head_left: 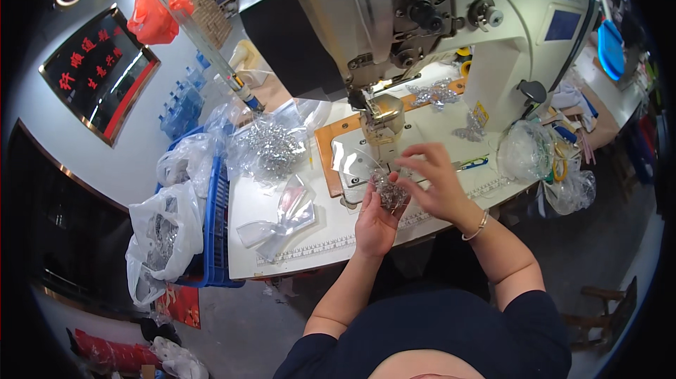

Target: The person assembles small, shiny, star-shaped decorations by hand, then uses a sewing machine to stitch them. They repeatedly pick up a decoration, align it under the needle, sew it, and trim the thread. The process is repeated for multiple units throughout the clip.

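My left hand point(378, 230) is closed around a glittering silver ornament point(391, 194) of small shiny pieces, just in front of the sewing machine point(384, 125). Over its right side hovers my right hand point(443, 185), fingers bent and apart, with no object visible in them. Whether its fingertips touch the ornament is hard to tell. A clear strip point(350, 163) stands up by the left fingertips, near the metal plate under the machine head. On the table to the left lies a shiny translucent bow point(280, 218).
A heap of silver pieces point(271, 150) lies on plastic at the table's left. Beside that edge stands a blue crate point(215, 227) with white plastic bags point(165, 238). Silver sparkly pieces point(436, 94) rest behind the needle area. Scissors point(560, 168) and a plastic bag point(524, 150) are at right.
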Action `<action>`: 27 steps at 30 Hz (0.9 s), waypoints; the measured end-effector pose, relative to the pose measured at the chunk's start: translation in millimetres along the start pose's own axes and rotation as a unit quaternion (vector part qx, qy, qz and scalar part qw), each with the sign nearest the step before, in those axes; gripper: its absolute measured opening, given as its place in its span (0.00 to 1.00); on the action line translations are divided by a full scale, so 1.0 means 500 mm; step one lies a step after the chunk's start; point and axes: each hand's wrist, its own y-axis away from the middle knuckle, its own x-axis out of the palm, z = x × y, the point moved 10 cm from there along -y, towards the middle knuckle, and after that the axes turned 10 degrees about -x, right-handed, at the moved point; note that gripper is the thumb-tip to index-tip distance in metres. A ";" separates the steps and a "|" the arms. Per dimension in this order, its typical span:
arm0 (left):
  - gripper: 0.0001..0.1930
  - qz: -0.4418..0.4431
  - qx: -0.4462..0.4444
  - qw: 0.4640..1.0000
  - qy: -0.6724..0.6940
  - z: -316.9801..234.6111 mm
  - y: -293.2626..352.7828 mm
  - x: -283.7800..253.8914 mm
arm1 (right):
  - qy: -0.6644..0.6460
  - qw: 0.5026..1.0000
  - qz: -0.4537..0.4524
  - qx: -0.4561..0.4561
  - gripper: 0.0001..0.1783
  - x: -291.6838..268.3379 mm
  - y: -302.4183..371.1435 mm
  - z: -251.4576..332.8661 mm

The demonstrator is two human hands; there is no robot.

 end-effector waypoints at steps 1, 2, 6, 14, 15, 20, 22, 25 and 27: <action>0.21 -0.007 -0.014 1.000 -0.018 0.005 -0.001 -0.001 | -0.004 1.000 0.026 0.002 0.20 0.016 -0.008 0.009; 0.21 -0.013 -0.027 0.999 -0.037 0.011 -0.002 -0.002 | -0.013 0.999 0.046 0.007 0.20 0.026 -0.009 0.008; 0.22 0.004 -0.045 0.997 -0.060 0.023 0.001 -0.016 | -0.061 0.992 0.104 0.028 0.19 0.058 -0.014 0.000; 0.23 0.022 -0.074 0.997 -0.026 0.029 0.004 0.000 | -0.173 0.955 0.201 0.132 0.11 0.104 0.003 -0.037; 0.23 0.028 -0.082 0.996 -0.011 0.033 0.004 0.001 | -0.174 0.955 0.200 0.131 0.11 0.103 0.002 -0.042; 0.23 0.033 -0.100 0.994 0.024 0.040 0.004 -0.007 | -0.193 0.950 0.190 0.155 0.10 0.109 0.009 -0.060; 0.23 0.032 -0.100 0.994 0.023 0.039 0.006 -0.002 | -0.193 0.947 0.194 0.170 0.10 0.110 0.011 -0.061; 0.22 0.031 -0.101 0.994 0.024 0.040 0.008 -0.005 | -0.185 0.944 0.197 0.189 0.10 0.110 0.010 -0.062; 0.22 0.028 -0.100 0.994 0.025 0.041 0.009 -0.007 | -0.174 0.948 0.190 0.188 0.10 0.109 0.008 -0.062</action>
